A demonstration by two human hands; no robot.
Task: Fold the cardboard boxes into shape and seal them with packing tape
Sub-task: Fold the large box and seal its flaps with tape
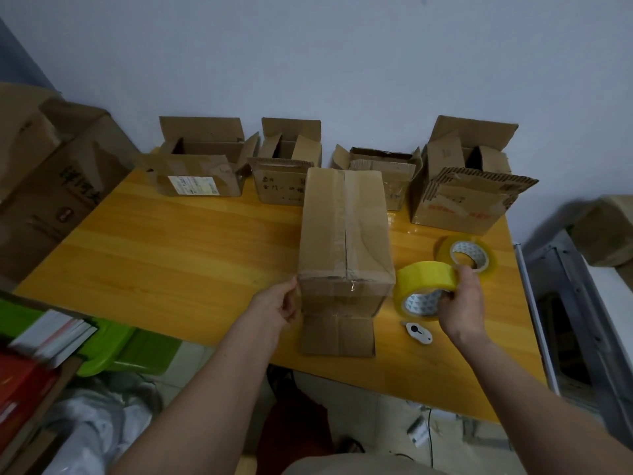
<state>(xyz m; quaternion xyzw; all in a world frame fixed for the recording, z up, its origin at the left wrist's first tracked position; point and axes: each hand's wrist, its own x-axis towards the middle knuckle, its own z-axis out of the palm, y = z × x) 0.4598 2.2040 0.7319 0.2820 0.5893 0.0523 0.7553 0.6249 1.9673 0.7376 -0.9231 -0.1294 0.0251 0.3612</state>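
Standing upright near the middle of the wooden table (171, 255), the tall cardboard box (346, 234) shows a taped seam running down its top face, with clear tape wrapped over its near edge. Two flaps lie flat on the table at the box's 6 o'clock side. The left hand (279, 305) rests against the box's near left edge at about 8 o'clock, fingers curled onto the corner and holding it steady. The right hand (462, 299) grips the yellow tape roll (424, 289), which sits at 4 o'clock of the box, just beside it; thumb and fingers are clamped on the roll's outer band and core. A second tape roll (466, 257) lies flat on the table at 1 o'clock of the held roll, close behind the right hand. A small white cutter (418, 331) lies on the table at 6 o'clock of the held roll, near the table's front edge. Four open boxes (459, 200) stand in a row along the far edge against the wall (308, 56), at 12 o'clock, their flaps raised. A large carton (51, 186) stands off the table at 9 o'clock.
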